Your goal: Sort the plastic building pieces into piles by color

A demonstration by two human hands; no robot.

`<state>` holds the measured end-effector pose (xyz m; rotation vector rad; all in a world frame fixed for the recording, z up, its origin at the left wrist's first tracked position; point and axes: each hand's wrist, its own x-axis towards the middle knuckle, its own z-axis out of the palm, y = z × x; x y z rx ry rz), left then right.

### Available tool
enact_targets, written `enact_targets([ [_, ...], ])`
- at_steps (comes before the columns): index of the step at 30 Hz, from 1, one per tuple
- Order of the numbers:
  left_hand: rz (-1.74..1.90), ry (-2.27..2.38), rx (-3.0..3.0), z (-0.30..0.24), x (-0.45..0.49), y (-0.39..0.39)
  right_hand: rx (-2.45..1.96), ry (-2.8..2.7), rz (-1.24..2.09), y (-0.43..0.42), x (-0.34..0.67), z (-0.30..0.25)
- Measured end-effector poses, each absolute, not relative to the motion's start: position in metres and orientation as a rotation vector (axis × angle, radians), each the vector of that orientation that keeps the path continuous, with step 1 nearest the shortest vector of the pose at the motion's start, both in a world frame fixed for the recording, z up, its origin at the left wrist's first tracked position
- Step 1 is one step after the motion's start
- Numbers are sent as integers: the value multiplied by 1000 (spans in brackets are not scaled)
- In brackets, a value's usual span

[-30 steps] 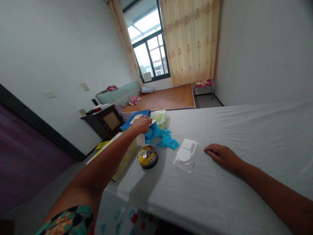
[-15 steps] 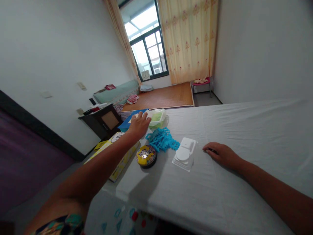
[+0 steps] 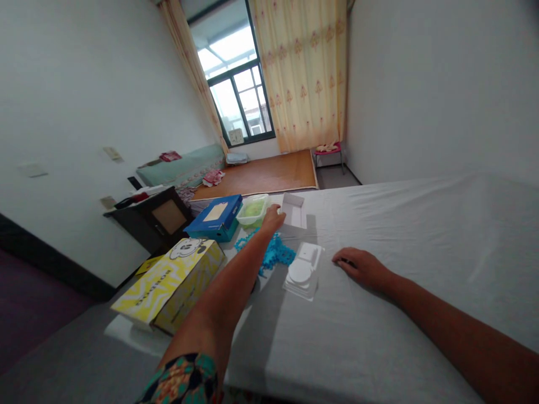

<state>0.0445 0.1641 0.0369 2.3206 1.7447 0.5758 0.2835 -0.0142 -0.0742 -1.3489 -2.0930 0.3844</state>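
My left hand (image 3: pixel 273 217) reaches to the far side of the white-covered table, its fingers closed on the left edge of a shallow white open box (image 3: pixel 295 212). Just left of that hand is a clear plastic tub (image 3: pixel 252 210) with something light green in it. Under my left forearm lies a pile of bright blue openwork plastic pieces (image 3: pixel 275 251), partly hidden. A white moulded plastic tray (image 3: pixel 302 272) lies between my two arms. Beside it my right hand (image 3: pixel 360 266) rests on the cloth with curled fingers; a dark spot shows between them, too small to make out.
A blue box (image 3: pixel 215 219) stands at the table's far left, with a yellow-and-white carton (image 3: pixel 168 283) nearer me. A dark cabinet (image 3: pixel 154 216) and a low wooden bed (image 3: pixel 269 174) are beyond the table. White cloth (image 3: pixel 400 224) covers the tabletop.
My left hand has moved right from above the blue box, bringing the white open box past the plastic tub. My forearm now covers the round yellow tin. The view has shifted; my right hand stays resting.
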Motion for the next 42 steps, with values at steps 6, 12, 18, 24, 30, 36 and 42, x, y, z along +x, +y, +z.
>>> enact_targets([
  [6, 722, 1647, 2354, 28, 61, 141, -1384, -1985, 406, -21, 279, -67],
  [12, 1348, 1178, 2238, 16, 34, 76, -1372, -2046, 471, -46, 223, -46],
  [18, 1434, 925, 2251, -9, 33, 31, -1531, -2339, 220, -38, 171, -35],
  [24, 1534, 764, 2328, -18, 32, 23, -1657, -2282, 290, -38, 184, -28],
  [30, 1510, 582, 2557, -34, 30, 12, -1568, -2194, 292, -40, 252, 4],
  [36, 1261, 276, 2845, -49, 43, 7, -1425, -2187, 61, 45, 263, 58],
  [42, 1032, 196, 3034, -54, 36, 11, -1489, -2395, 80, 127, 231, 37],
])
